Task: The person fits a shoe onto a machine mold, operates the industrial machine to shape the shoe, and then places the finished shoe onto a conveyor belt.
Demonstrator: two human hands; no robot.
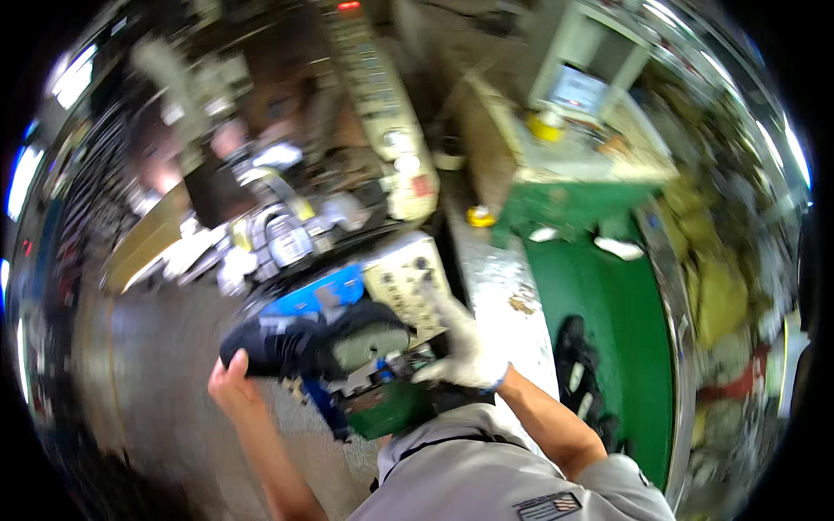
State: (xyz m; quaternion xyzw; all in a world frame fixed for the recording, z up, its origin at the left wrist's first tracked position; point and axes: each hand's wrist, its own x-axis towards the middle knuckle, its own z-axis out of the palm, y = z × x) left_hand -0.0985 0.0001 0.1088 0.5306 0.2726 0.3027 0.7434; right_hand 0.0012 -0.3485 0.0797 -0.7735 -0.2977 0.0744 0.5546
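Note:
My bare left hand [234,382] grips one end of a black shoe [282,346], its thumb on the side and the other fingers mostly hidden. The shoe lies sideways over a green machine part [387,412] with small metal and blue fittings. At its other end is a grey-green oval surface [369,347]. My right hand [469,352], in a white glove with a blue cuff, is beside that end, its blurred fingers apart. One finger reaches toward a cream control panel [408,282] with dark knobs; contact cannot be made out.
Behind the shoe stands a blue panel [317,293] and a machine heaped with blurred silver parts [278,239]. To the right run a worn white ledge [499,286] and a green surface [617,300] with black shoes [578,373]. A yellow container [546,128] stands on a bench.

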